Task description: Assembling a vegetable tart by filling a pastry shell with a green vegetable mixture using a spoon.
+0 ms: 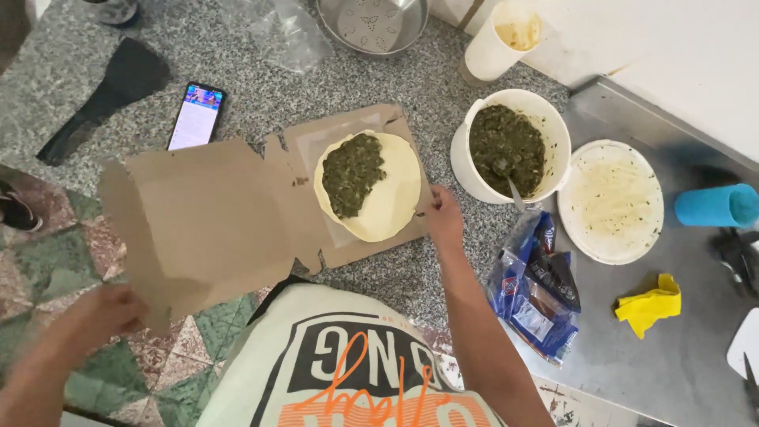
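Speckled grey stone counter (pixel 237 95), meeting a steel surface on one side and a patterned tile floor on the other. Flattened cardboard box (pixel 237 205) lies open on the counter. Round of pale dough (pixel 387 205) sits on the box's base panel, with dark green filling (pixel 352 172) heaped on the half toward the box lid. Right hand (pixel 443 220) at the box edge just beside the dough, fingers closed on the cardboard rim. Left hand (pixel 103 312) at the far corner of the box lid, fingers curled on that corner; grip partly blurred. Past the box from the right hand: white tub (pixel 514 146) of the same green filling, spoon standing in it. Beyond the tub, a smeared white lid (pixel 610 202), a blue cup (pixel 715 205), a yellow cloth (pixel 650 304). Phone (pixel 196 116) lies near the box lid, screen lit.
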